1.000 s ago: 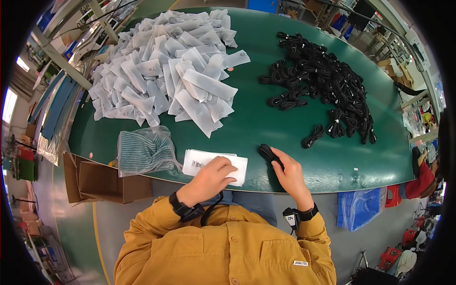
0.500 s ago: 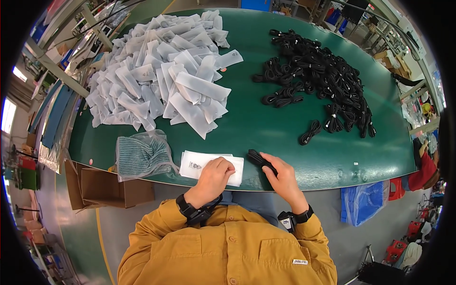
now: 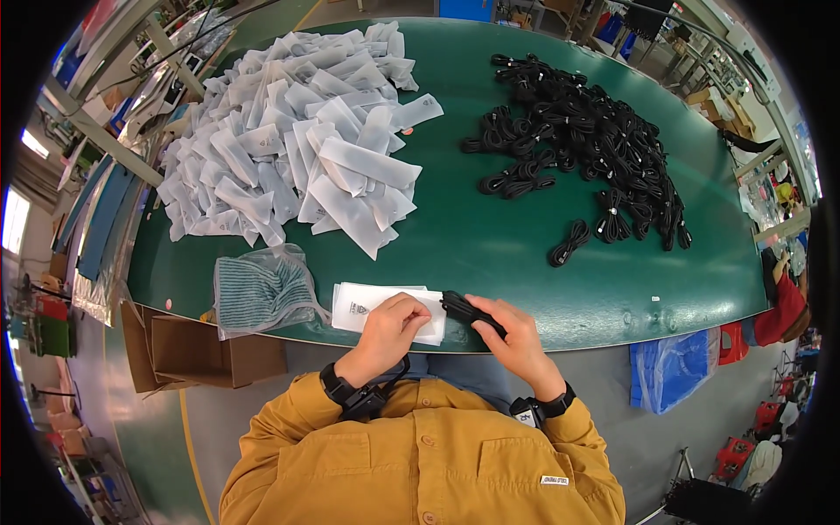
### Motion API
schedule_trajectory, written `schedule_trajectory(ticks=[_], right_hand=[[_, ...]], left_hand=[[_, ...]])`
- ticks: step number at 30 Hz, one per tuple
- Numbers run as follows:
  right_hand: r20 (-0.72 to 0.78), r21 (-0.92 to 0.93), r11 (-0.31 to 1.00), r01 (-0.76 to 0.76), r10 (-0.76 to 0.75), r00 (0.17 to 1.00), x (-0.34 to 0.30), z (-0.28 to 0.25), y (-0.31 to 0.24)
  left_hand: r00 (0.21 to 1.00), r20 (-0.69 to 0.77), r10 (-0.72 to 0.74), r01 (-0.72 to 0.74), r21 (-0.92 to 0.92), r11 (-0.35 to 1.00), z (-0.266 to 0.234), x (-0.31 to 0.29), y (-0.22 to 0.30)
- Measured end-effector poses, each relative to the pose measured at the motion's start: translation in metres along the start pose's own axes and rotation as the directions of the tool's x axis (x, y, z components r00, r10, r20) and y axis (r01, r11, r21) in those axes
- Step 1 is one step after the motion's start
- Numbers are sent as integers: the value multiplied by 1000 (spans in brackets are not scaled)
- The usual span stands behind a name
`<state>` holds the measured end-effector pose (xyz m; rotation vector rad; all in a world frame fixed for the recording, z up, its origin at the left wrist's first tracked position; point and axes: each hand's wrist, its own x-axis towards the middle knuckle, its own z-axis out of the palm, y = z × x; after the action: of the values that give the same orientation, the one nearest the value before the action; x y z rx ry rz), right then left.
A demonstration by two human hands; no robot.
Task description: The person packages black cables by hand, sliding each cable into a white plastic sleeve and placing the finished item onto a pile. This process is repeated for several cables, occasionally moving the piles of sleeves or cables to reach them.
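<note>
My right hand (image 3: 512,331) grips a bundled black cable (image 3: 471,315), whose far end reaches the right edge of a small stack of flat white pouches (image 3: 350,317). Resting over that stack, my left hand (image 3: 391,329) has its thumb and fingertips pinched together at the pouches' right part; the fingers cover whatever is between them. A large heap of frosted white pouches (image 3: 289,131) lies at the table's far left. Across from it, on the right, is a pile of black coiled cables (image 3: 586,122), with a single coiled cable (image 3: 570,243) lying nearer to me.
Left of the stack, a clear bag with teal striped contents (image 3: 262,290) lies at the green table's (image 3: 455,219) near edge. Below that edge stands an open cardboard box (image 3: 197,346). A blue plastic-wrapped bundle (image 3: 672,369) and a red stool (image 3: 731,343) are at the right.
My right hand has brought the bundled cable slightly left, up to the edge of the white pouches. My left hand stays pinched over the stack, shifted only a little.
</note>
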<state>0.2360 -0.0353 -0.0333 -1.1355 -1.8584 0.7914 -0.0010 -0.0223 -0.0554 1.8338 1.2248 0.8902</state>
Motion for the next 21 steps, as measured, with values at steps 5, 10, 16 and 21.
schedule_trajectory(ticks=[5,10,16,21], right_hand=[[117,-154,988,-19,37,992,0,-3,-14],[162,-319,923,216,-172,972,2,-2,-8],[264,272,750,-603,544,796,4,4,-21],[271,453,598,-661,614,741,13,6,-15]], left_hand=[[998,-24,-61,60,-29,998,-1,0,1],[997,-77,-32,27,-74,997,0,2,1],[891,-42,453,-445,123,887,-6,10,17],[852,-6,524,-515,167,841,-11,23,33]])
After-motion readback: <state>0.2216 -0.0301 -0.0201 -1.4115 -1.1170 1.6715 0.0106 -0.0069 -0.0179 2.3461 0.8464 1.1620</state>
